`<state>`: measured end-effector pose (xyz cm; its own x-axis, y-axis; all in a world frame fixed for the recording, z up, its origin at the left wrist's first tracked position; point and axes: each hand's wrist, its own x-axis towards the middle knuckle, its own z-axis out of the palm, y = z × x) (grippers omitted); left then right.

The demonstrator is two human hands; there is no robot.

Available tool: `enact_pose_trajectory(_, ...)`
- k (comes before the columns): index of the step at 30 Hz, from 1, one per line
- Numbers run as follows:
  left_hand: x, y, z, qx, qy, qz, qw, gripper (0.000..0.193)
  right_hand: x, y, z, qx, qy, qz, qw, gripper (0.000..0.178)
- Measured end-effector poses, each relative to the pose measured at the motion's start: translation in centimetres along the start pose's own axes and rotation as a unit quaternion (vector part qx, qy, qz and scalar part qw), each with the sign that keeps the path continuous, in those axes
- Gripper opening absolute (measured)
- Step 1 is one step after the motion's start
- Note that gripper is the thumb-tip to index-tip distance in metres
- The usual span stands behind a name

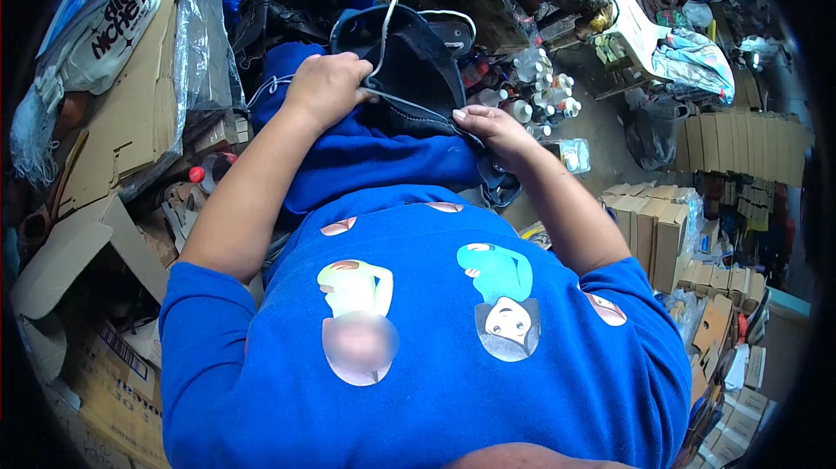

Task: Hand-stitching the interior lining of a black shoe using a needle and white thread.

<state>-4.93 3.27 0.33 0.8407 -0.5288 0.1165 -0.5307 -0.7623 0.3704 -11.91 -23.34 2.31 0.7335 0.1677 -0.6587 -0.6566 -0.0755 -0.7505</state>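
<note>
A dark, hollow, leather-like piece [427, 68] with stitching along its near edge lies over my lap, on blue cloth. My left hand [328, 90] is closed at the piece's left side, its fingertips pinching a pale grey cord [405, 101]. The cord stretches along the near edge toward my right hand, and a loose length trails off to the left of my left hand. My right hand [492, 128] pinches the piece's right edge between thumb and fingers. A cream strip [386, 29] stands up in a curve beside the opening. What lies under my fingers is hidden.
Plastic bottles [542, 94] stand on the floor to the right. Beyond them is a white chair [634, 33] with cloth on it. Cardboard stacks [657, 225] line the right side. Flattened cardboard [144, 94] and an open carton [83, 251] crowd the left, near a red-capped bottle [209, 172].
</note>
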Motion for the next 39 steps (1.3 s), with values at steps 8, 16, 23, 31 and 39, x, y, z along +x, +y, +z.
enact_pose_trajectory(8,2.9,0.1,-0.6,0.025,-0.112,-0.003,0.993,0.032,1.2,-1.4,-0.5,-0.227,0.003,-0.012,0.974,0.027)
enact_pose_trajectory(16,4.5,-1.3,-0.4,-0.032,-0.146,-0.030,0.988,0.044,2.8,0.6,0.6,-0.161,0.049,-0.122,0.978,0.034)
enact_pose_trajectory(23,6.6,-0.9,0.0,-0.041,-0.072,-0.194,0.978,0.033,3.2,0.6,1.3,-0.149,0.077,-0.135,0.976,0.034)
enact_pose_trajectory(31,3.8,-14.2,-3.3,0.109,-0.077,-0.337,0.932,0.035,3.5,0.7,1.4,-0.131,0.086,-0.169,0.973,0.033)
enact_pose_trajectory(39,0.5,4.3,-1.6,-0.026,-0.128,0.094,0.987,0.045,4.4,-2.7,1.0,-0.259,-0.053,-0.168,0.950,0.030)
